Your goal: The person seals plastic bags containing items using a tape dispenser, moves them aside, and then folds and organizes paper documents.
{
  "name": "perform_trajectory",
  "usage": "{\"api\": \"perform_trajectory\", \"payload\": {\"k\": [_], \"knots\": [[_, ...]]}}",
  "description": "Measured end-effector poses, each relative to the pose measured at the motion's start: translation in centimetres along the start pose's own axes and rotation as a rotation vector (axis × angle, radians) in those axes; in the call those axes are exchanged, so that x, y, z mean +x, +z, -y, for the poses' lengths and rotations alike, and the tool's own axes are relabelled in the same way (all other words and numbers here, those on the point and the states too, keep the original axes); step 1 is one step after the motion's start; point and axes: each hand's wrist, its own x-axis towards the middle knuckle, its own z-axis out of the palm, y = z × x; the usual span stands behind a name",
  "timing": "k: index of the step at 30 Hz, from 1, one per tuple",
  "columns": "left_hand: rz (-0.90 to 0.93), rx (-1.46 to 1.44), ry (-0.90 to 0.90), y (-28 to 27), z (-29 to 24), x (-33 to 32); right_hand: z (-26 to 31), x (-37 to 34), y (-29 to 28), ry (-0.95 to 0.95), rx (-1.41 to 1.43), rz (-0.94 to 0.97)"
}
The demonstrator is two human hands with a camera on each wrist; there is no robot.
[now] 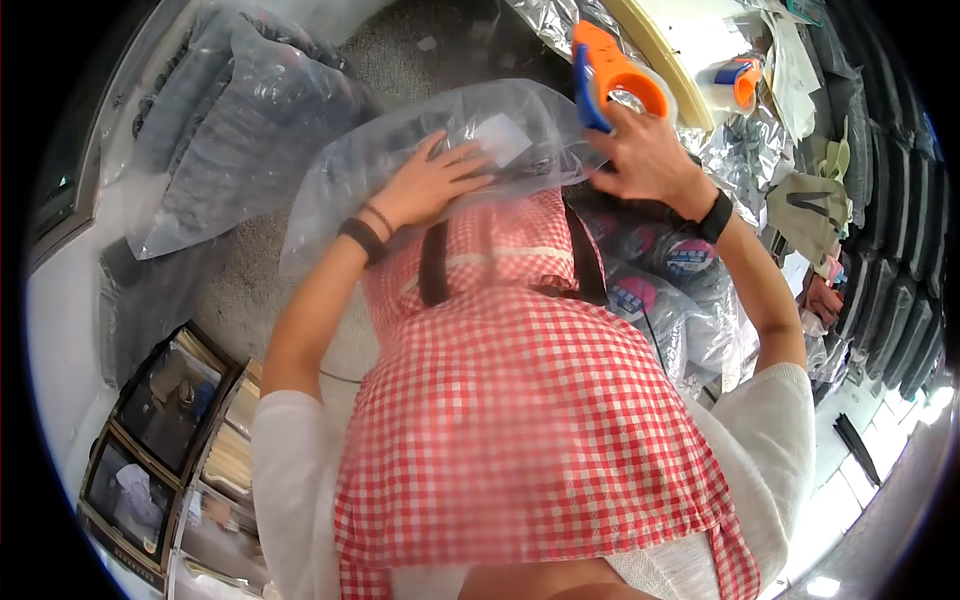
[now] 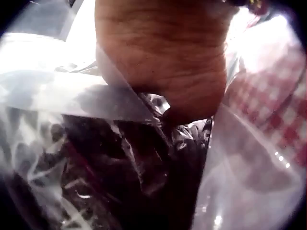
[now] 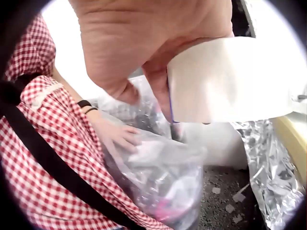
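1. While the clear plastic bag (image 1: pixel 460 112) is lying at the lower edge of the red-and-white gingham apron (image 1: pixel 500 430), its slack film is probably risking a slide or crease; uneven pressure from the left hand (image 1: pixel 425 188) would be causing this.
2. The white label (image 1: pixel 503 138) is showing at the bag, just past the left fingers; it is possibly risking misalignment, should the film be shifting. Whether it is sitting over or under the film cannot be told.
3. The orange-and-blue tape dispenser (image 1: pixel 603 68) is projecting near the bag's right end; a low or tilted approach would probably be snagging the thin film.
4. The silver foil (image 1: pixel 540 18) is lying beyond; a wide swing of the dispenser could be catching it.
5. Left pose: the hand is resting palm-down on the bag, fingers spreading apart, pinching nothing visible.
6. Right pose: the right hand (image 1: pixel 645 155) is gripping the dispenser, fingers curling round it; the tape roll (image 3: pixel 216 81) is standing beside the palm. Whether tape is trailing cannot be told.
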Motion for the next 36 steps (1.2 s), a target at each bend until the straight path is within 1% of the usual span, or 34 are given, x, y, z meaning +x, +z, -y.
{"api": "perform_trajectory", "payload": {"k": [2,3,5,6,7,8,10,11,13,14,15,18,19,20,21,22,24,26,27,30,31,32,34,35,36], "knots": [[0.021,-0.061,0.017,-0.2,0.2,-0.1,1.3,1.2,0.7,-0.124,-0.056,-0.059],[0.013,-0.102,0.014,-0.1,0.3,-0.5,1.1,1.6,1.7,-0.201,-0.118,0.037],[0.061,-0.129,0.001,-0.2,0.4,-0.8,-0.7,1.6,4.9,-0.244,-0.083,0.09],[0.084,-0.144,-0.012,-0.3,0.5,-0.9,-1.4,1.8,5.5,-0.273,-0.065,0.118],[0.087,-0.07,-0.016,0.0,0.8,-0.7,-2.4,1.6,5.6,-0.154,0.054,0.141],[0.091,-0.231,-0.102,0.0,0.8,-0.7,-3.4,1.5,5.4,-0.066,0.118,0.172],[0.097,-0.55,-0.271,-2.6,-0.6,0.8,-5.5,1.7,6.2,0.038,0.262,0.252],[0.001,-0.493,-0.294,-3.1,-1.5,1.6,-5.9,1.9,6.6,0.037,0.293,0.266],[-0.063,-0.395,-0.404,-2.9,-2.4,2.8,-6.5,2.4,7.5,0.028,0.358,0.298],[-0.092,-0.349,-0.459,-2.3,-2.7,3.0,-6.5,2.6,7.9,0.053,0.352,0.309],[-0.231,-0.286,-0.422,-1.1,-2.3,3.0,-6.4,2.9,8.1,0.077,0.347,0.321],[-0.147,-0.416,-0.556,0.0,0.9,2.6,-7.1,2.7,9.0,0.179,0.371,0.334],[-0.307,-0.394,-0.528,-0.3,1.3,2.4,-7.6,2.4,8.8,0.209,0.395,0.344],[-0.344,-0.398,-0.564,-0.6,1.6,2.4,-8.1,2.0,8.4,0.236,0.416,0.357],[-0.383,-0.402,-0.6,-0.9,1.9,2.4,-8.4,1.7,7.4,0.302,0.47,0.35],[-0.424,-0.405,-0.637,-1.0,2.3,2.3,-9.0,0.9,7.3,0.311,0.577,0.233],[-0.357,-0.444,-0.664,-0.9,2.6,2.0,-9.7,-0.3,6.9,0.337,0.786,-0.001],[-0.306,-0.479,-0.704,-0.7,2.2,2.6,-7.6,0.2,2.5,0.586,1.186,-0.125],[-0.301,-0.376,-0.674,-0.7,1.8,2.9,-6.5,1.0,0.3,0.715,1.38,-0.2],[-0.347,-0.377,-0.667,0.5,1.2,2.8,-2.8,4.6,-3.3,0.724,1.75,-0.376],[-0.381,-0.371,-0.667,0.8,1.1,2.8,-0.9,7.1,-3.6,0.785,1.752,-0.487],[-0.398,-0.392,-0.67,1.2,1.1,2.6,0.3,9.2,-3.1,0.801,1.755,-0.435],[-0.433,-0.43,-0.685,2.2,1.0,2.3,2.2,13.4,-0.6,0.703,1.6,-0.406],[-0.523,-0.417,-0.67,3.2,1.1,2.4,3.3,15.4,-0.3,0.73,1.551,-0.372],[-0.546,-0.42,-0.684,3.1,1.1,2.4,3.8,17.1,1.9,0.732,1.55,-0.413]]}}
